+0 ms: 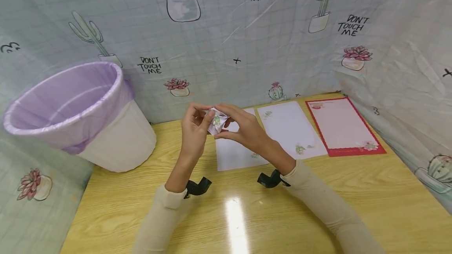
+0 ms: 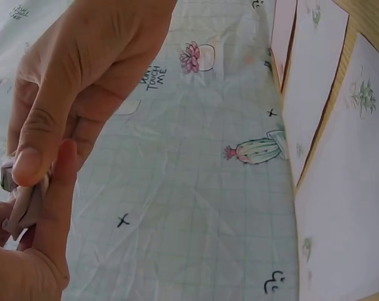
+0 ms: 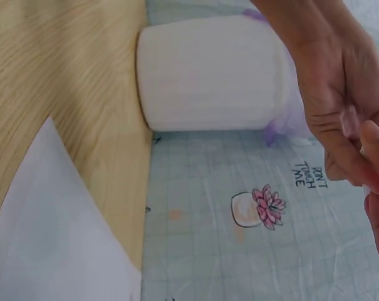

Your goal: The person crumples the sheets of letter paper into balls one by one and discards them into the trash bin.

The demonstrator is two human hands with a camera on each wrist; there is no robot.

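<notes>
At left, a white bin [image 1: 123, 144] was lined with a purple bag [image 1: 70, 93]; its bottom was hidden, so its contents could not be told. Above the wood-grain tabletop [image 1: 116, 211], a crumpled printed paper [image 1: 217, 122] was pinched by the left hand [image 1: 194, 130] and right hand [image 1: 247, 126] together, its crumpling seemingly well advanced. At right, a plant-print sheet [image 1: 234, 158], a second white sheet [image 1: 289, 128] and a red-bordered sheet [image 1: 342, 124] were left flat.

Crumpled paper [image 1: 217, 122] — partly hidden behind fingers [image 1: 234, 111]; sleeves [image 1: 330, 205] — cut off at head view's edge.
</notes>
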